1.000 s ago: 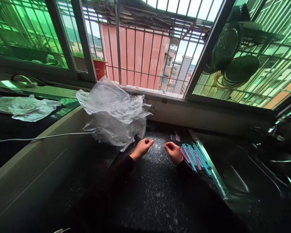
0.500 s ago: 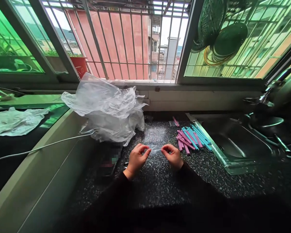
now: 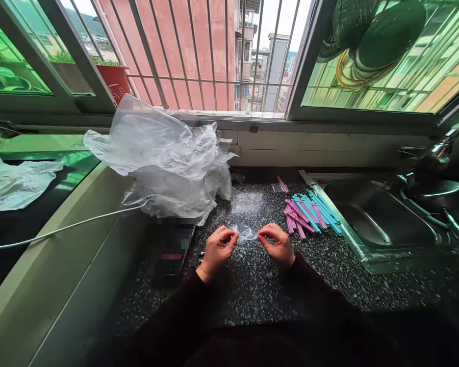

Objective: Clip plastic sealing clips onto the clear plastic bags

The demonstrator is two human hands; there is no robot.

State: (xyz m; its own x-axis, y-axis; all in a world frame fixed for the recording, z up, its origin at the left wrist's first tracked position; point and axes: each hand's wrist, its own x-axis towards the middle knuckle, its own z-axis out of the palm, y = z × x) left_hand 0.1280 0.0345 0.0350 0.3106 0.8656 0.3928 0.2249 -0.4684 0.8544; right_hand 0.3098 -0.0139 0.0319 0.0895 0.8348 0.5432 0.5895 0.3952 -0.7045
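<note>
A small clear plastic bag (image 3: 245,233) is stretched between my two hands, just above the dark speckled counter (image 3: 248,295). My left hand (image 3: 217,251) pinches its left side between thumb and fingers. On the opposite side, my right hand (image 3: 277,245) pinches the bag's right edge in the same way. To the right of my hands lies a loose pile of flat pink and blue plastic strips (image 3: 309,213). One pink strip (image 3: 282,184) sits apart behind the pile, with a bit of clear wrapping beside it.
Large crumpled clear plastic bags (image 3: 168,158) are heaped at the back left. A dark phone-like slab (image 3: 174,250) lies in front of them, partly blurred. A white cable (image 3: 69,230) runs left. The sink (image 3: 378,214) is at right, below a barred window.
The view has shifted slightly, tipping downward. The clear bag now shows wider and puffier between my hands, which both keep their pinch on it.
</note>
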